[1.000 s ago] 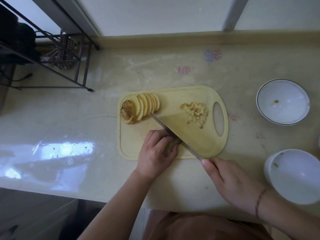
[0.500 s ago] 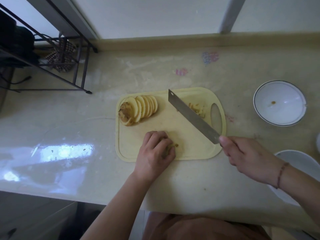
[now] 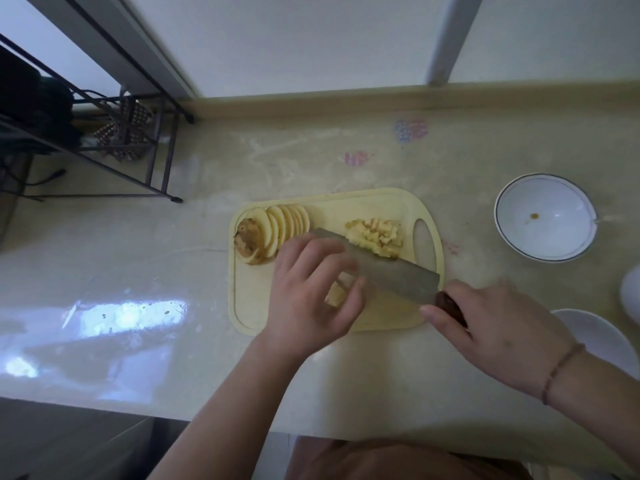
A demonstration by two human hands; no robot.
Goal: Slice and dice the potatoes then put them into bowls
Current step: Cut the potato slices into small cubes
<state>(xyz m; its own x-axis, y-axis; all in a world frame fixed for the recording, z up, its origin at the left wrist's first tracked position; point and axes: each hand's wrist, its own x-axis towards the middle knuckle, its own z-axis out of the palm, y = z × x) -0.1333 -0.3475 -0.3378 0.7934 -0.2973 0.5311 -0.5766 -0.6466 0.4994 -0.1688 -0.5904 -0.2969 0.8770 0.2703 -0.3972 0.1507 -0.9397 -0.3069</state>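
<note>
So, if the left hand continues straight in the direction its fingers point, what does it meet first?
Most likely the knife: the left hand points up and right, its fingertips already at the blade's flat. Beyond it lies the diced potato. Depth is unclear.

Your worktop sits under a bright window, in soft daylight.
You face a glossy cream countertop (image 3: 346,150) with a raised lip (image 3: 381,98) along its far edge, below pale window panes split by a grey frame bar (image 3: 450,36). Glare from the window pools on the counter's near left. A black wire rack (image 3: 104,140) stands at the far left corner. Two faded coloured marks (image 3: 411,129) show on the surface near the back.
</note>
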